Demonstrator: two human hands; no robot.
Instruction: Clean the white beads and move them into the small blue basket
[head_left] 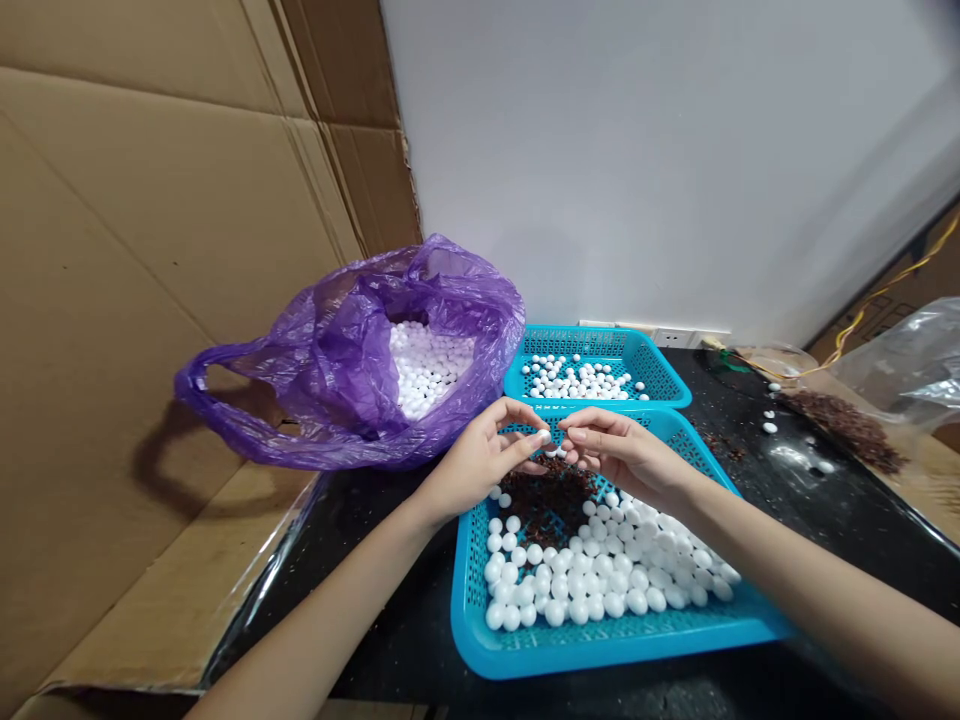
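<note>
Above the near blue basket (480,650), my left hand (499,445) is closed, pinching a small white ball (544,437) between thumb and fingertips. My right hand (619,450) faces it a short gap away, its thumb and forefinger pressed together; anything in that pinch is too small to name. Below both hands, dark reddish-brown bits (551,500) lie heaped in the basket. Many white balls (615,580) fill its front and right side, partly covered by my right forearm.
A purple plastic bag (322,370) of small white balls (427,365) stands at left against cardboard (150,250). Behind is a second blue basket (645,350) holding white balls. Right, reddish-brown bits (847,425) lie by a clear plastic bag (907,360) and a yellow cable (862,325).
</note>
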